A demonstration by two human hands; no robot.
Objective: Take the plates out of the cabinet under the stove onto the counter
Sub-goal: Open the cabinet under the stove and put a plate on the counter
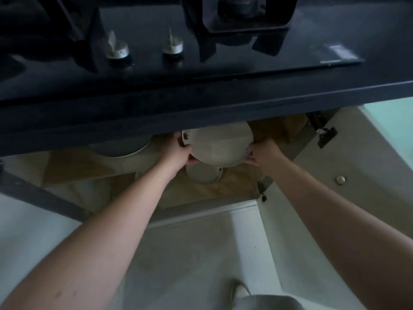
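Both hands are on the plate right now: left hand gripping its left rim, right hand pinching the right rim, fingers curled under on both sides. The plate sits just below the counter edge, half tucked under it, so it's out of the shelf but not clear of the overhang yet. It looks like there might be more than one stacked in the grip, but I can't tell from here.

Under the plate there's a smaller dish on the wooden shelf, and off to the plate's left a bigger white one mostly hidden by the counter. So I'd say plenty left to pull out.

My take for doing this bit well: draw the plate straight toward yourself first and keep it level, and only lift once the far rim has cleared the counter lip. Lifting early probably knocks it on the underside. Then set it down beside the stove, away from the knobs and burner grate.
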